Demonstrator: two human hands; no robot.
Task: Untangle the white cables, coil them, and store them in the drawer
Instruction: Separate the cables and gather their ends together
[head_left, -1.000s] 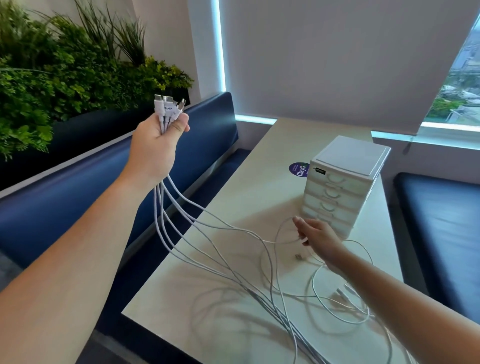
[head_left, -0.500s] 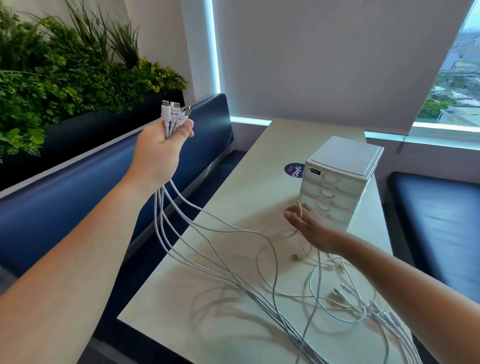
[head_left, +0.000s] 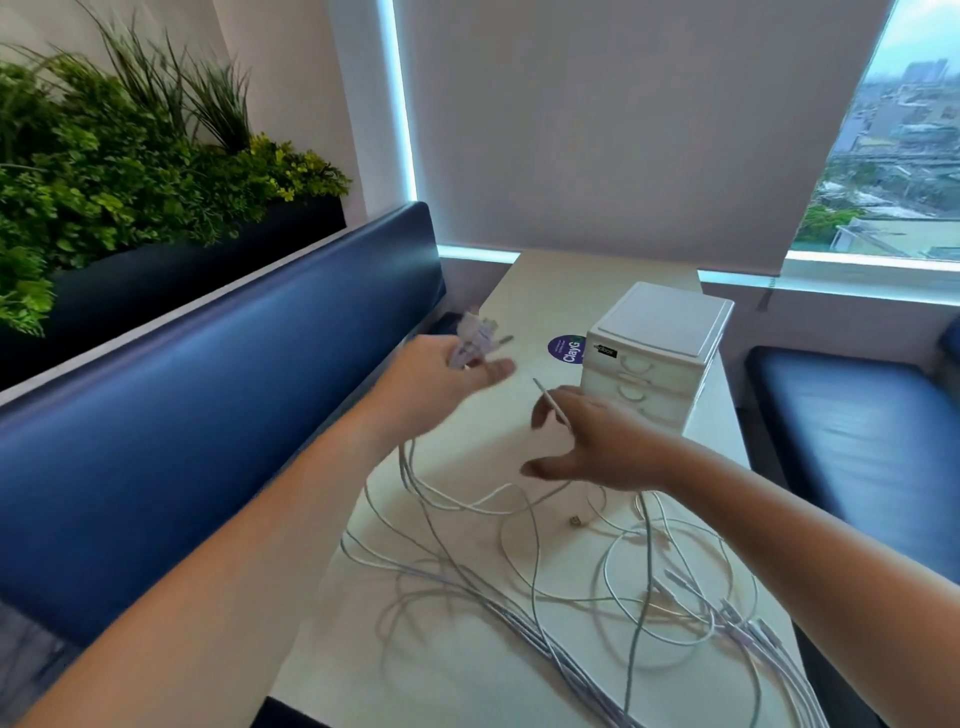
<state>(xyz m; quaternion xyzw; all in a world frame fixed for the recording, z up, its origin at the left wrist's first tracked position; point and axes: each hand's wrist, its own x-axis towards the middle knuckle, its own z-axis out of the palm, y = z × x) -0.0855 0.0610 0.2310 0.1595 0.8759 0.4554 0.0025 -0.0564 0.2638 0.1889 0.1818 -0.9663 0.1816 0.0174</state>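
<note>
untangling looks to be the step in hand, and an early one. the white cables (head_left: 524, 597) lie in loose, crossed loops over the near half of the table (head_left: 550, 283) and gather into a bundle toward its near edge. none of them is coiled.

the left hand (head_left: 441, 376) is raised over the table's left side, its fingers curled round a blurred bunch of plug ends (head_left: 475, 335). several strands hang from the bunch down to the heap. the right hand (head_left: 602, 449) hovers just right of it, near the drawer unit (head_left: 662, 332). a single cable end (head_left: 550, 402) sticks up from between its curled fingers, apparently pinched there, while the thumb spreads low and away. the two hands are near each other but apart.

the drawer unit stands at the far right of the table beside a round purple sticker (head_left: 569, 349), and every drawer that shows is shut. a blue bench (head_left: 208, 426) runs along the left, with plants (head_left: 130, 171) behind it.

the next move probably calls for joining the lone end to the bunch, or for drawing its strand free of the loops. either should go slowly, since the strands cross in many places and a hard pull could tighten a knot or drag the heap off the table. coiling and opening a drawer are yet to come.
</note>
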